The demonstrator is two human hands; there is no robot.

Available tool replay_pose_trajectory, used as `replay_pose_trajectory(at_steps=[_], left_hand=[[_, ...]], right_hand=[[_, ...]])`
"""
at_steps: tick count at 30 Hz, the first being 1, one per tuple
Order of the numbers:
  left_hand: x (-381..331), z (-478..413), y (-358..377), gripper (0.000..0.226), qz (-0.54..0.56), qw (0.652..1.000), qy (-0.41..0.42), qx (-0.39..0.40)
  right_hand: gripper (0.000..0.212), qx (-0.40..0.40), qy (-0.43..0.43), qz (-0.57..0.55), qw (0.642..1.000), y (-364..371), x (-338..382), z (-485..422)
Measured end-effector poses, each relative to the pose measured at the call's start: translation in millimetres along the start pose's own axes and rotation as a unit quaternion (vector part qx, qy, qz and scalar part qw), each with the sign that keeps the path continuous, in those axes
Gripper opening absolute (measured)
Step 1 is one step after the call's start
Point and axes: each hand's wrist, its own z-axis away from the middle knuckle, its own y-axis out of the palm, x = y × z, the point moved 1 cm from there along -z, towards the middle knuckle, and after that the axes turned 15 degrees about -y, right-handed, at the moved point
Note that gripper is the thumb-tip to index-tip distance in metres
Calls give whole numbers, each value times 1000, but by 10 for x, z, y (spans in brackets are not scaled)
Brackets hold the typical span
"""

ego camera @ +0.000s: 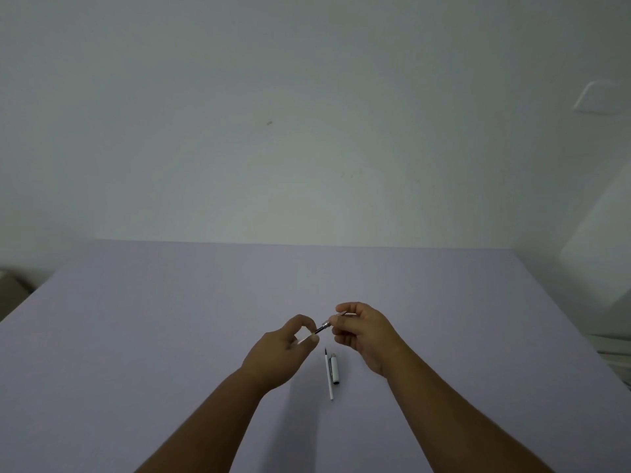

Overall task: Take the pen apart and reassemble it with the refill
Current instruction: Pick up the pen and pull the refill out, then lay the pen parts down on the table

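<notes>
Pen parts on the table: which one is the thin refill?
The thin white refill, dark tip pointing away, lies left of the thicker, shorter pen cap; it reaches closer to the person.

No text, label, brand, number or sign can be read anywhere in the view. The white pen cap (335,369) lying on the lavender table (170,319) at about 5 o'clock from the hands carries a faint dark streak along its side that may be print, but it is too small and blurred to make out. The thin white refill (329,378) touching or just beside it shows no marking. The pen part (324,326) pinched between the two hands is likewise too small to show any lettering. The pale plate (598,97) on the wall at 2 o'clock bears no legible writing.
</notes>
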Motion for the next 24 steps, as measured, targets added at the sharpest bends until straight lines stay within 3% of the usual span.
replay_pose_trajectory(at_steps=[4, 9, 14, 16, 18, 24], left_hand=[[1, -49, 21, 9, -7, 1000, -16, -21], [88, -101, 58, 10, 29, 998, -53, -21], [255, -153, 209, 10, 65, 994, -93, -5], [325, -184, 280, 9, 71, 992, -102, 0], [386, -221, 340, 9, 70, 991, -110, 5], [521, -292, 478, 7, 70, 990, -126, 13]], right_hand=[[8, -28, -18, -4, 999, 19, -13, -36], [7, -142, -19, -61, 988, -134, -58, -194], [21, -94, 98, 146, 980, -338, -538, -210], [13, -50, 115, 275, 953, -383, -775, -191], [23, -10, 114, 379, 918, -412, -961, -193], [12, -43, 99, 405, 908, -431, -1257, -224]])
